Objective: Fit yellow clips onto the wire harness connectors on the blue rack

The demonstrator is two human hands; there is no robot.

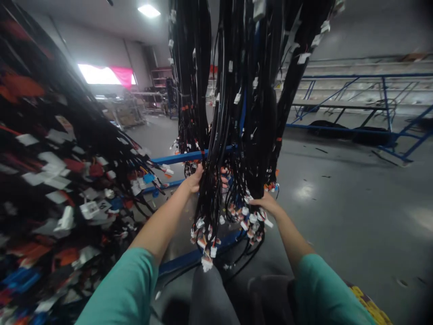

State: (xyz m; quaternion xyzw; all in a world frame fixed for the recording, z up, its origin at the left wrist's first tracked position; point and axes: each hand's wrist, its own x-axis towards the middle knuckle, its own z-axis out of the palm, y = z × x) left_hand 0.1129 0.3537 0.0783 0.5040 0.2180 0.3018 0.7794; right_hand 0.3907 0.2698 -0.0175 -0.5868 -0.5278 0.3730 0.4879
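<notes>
Currently, black cable bundle (216, 135) hangs at centre frame: suspended already, connectors (207, 264) below left loose. Your left hand (194, 179) has fingers wrapped round it. Your right hand (269, 203) touches neighbouring strands (262, 171); clamped or not, can't tell.

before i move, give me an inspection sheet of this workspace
Surface: grey floor
Job's things: centre-left harness bundle and centre-right harness bundle hang, white connectors at lower ends
Clutter: dark scraps on the floor at right
Grip: left hand around the centre-left harness bundle; right hand at the centre-right harness bundle's lower part, fingers mostly hidden
Cables: blurred harness mass along the left side
Surroundings: blue-framed rack right; pink cloth at the window
</notes>
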